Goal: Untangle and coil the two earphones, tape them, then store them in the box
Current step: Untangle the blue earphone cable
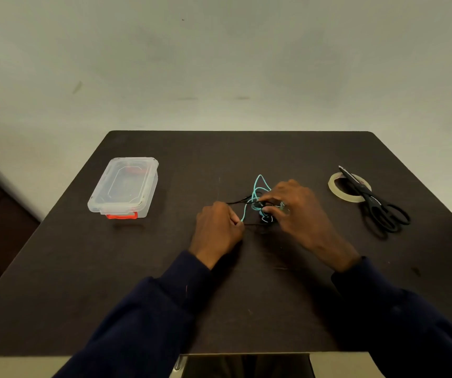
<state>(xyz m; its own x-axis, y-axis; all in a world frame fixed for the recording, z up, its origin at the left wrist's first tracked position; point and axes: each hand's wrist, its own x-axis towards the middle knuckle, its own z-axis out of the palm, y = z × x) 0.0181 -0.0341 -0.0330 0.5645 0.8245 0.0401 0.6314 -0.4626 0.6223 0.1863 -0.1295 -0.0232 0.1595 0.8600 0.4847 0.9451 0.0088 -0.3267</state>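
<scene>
Dark blue sleeves, two of them, come in from the near edge of the worktop, one to each hand. There are two earphones, one teal and one black, one clear box, one roll of tape and one pair of scissors.

Both earphones lie knotted together in a tangle a little right of the worktop's middle. The teal earphone throws a loop up beyond the fingers, towards the far edge. The black earphone runs as a thin cord leftwards out of the knot and is hard to follow against the dark surface.

The left hand sits just left of the tangle, fingers curled, pinching a strand of the teal cord at its fingertips. The right hand rests over the right side of the tangle with thumb and forefinger nipped into it; which cord it has I cannot tell.

The box, lid on, with a red latch on its near end, stands well apart to the left. The tape roll lies flat well to the right, and the scissors lie across it, blades over the ring, handles nearer the right edge. Bare worktop stretches between the hands and the near edge, and between the box and the left hand
</scene>
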